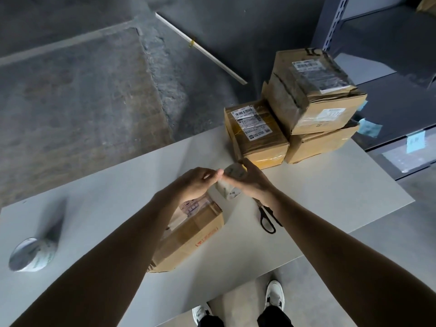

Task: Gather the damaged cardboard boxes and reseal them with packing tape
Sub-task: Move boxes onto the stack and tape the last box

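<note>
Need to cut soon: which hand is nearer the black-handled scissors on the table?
Right. The right hand is just above the black-handled scissors, its wrist overlapping the blades; the left hand is further left.

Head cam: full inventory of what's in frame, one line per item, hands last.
table: 1, pale grey, fills the lower frame
cardboard boxes: 4, brown; one under the hands, one at the far edge, two stacked at far right, top on bottom
tape roll in hands: 1, whitish, held above the near box
second tape roll: 1, whitish, table's left end
scissors: 1, black handles, on table, partly under right forearm
white strip: 1, on the concrete floor
metal shelving: grey, right, blue notes on it
shoes: 2, white, bottom edge
left hand: on the held roll
right hand: gripping the held roll
</note>
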`<state>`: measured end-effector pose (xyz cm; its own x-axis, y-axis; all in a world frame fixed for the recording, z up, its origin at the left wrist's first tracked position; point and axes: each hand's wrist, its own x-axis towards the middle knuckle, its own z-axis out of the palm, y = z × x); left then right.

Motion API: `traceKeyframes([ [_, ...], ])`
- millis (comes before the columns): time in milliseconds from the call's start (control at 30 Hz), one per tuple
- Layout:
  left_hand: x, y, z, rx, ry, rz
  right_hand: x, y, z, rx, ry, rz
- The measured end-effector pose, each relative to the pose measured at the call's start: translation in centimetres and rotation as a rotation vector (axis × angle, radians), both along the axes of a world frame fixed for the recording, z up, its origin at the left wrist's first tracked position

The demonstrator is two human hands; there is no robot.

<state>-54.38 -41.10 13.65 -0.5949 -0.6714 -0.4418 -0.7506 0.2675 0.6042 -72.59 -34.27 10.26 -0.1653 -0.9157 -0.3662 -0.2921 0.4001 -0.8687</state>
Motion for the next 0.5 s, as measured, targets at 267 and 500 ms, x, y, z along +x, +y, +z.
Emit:
traceKeyframes([
  [267, -2.1, -0.9, 1.2, -0.034, 0.018, -0.072, -0.2, 0.2, 0.0, -0.089, 0.028, 0.067],
  [500, -2.5, -0.7, 1.7, 0.111, 0.078, 0.027, -2.4, 3.5, -0.8, -0.026, 0.305, 0.011],
])
